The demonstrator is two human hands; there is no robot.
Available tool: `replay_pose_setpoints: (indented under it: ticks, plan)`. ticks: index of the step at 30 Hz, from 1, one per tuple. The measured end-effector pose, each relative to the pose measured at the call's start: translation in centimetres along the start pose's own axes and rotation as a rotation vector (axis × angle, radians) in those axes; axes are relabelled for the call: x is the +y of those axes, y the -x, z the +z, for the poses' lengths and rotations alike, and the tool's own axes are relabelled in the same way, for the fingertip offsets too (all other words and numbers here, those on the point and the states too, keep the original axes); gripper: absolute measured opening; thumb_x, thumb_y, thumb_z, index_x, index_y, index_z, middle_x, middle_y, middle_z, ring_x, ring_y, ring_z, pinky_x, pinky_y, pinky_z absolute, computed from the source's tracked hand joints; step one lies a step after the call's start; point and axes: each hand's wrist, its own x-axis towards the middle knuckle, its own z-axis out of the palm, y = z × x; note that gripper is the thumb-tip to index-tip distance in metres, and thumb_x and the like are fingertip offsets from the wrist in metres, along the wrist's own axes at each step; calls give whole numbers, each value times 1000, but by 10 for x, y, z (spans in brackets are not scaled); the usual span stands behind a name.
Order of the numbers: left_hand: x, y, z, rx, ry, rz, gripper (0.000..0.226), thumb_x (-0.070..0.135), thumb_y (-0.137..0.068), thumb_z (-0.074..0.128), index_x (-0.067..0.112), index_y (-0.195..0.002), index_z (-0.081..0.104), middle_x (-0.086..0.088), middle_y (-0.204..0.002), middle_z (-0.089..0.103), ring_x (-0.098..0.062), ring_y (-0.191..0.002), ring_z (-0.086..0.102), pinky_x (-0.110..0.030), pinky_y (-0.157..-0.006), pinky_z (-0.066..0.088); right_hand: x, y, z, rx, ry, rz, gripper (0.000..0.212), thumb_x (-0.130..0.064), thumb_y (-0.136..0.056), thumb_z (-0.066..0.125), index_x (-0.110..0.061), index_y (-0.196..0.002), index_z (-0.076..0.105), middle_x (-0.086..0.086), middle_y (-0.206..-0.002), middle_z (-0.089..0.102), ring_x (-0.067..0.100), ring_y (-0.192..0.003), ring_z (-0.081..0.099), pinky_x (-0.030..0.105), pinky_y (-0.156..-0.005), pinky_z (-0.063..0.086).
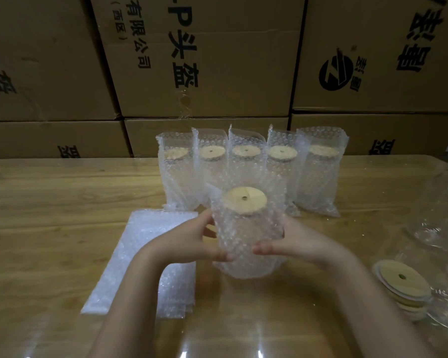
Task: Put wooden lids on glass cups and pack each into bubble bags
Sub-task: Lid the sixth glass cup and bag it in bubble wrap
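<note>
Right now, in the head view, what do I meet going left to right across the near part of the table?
From the left: stack of flat bubble bags, left hand, bagged cup gripped by both hands, right hand, stack of wooden lids.

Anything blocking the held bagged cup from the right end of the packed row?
Nothing visible. Left hand and right hand grip the bagged cup; bare table runs from it to the spot beside the rightmost packed cup. The lid stack sits farther right.
</note>
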Motion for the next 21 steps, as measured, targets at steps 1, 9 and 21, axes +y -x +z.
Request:
replay_pose_setpoints:
  ticks: [1, 9, 21]
  plan:
    - [-1, -3, 3, 26, 54, 44, 71, 34, -74, 82, 41, -131, 42, 17, -123, 59, -5, -111, 58, -25, -89, 51, 1, -1, 3, 20, 11, -24, 83, -41, -55, 87, -45, -126, 43, -27, -115, 61, -9, -109, 57, 11, -90, 46]
    - [5, 0, 0, 58, 108, 110, 39, 15, -72, 81, 32, -103, 64, 17, -95, 71, -3, -92, 66, -17, -77, 50, 4, -7, 12, 120, 10, -84, 90, -45, -51, 88, -38, -130, 46, -19, -121, 63, -4, -112, 58, 24, -96, 48]
    - [9, 7, 30, 209, 563, 201, 65, 13, -71, 76, 25, -132, 57, 2, -131, 61, -16, -121, 58, -34, -95, 51, -20, 14, 3, 245, 336, -224, 92, -53, -55, 83, -71, -119, 19, -44, -121, 39, -25, -111, 38, 10, -83, 42]
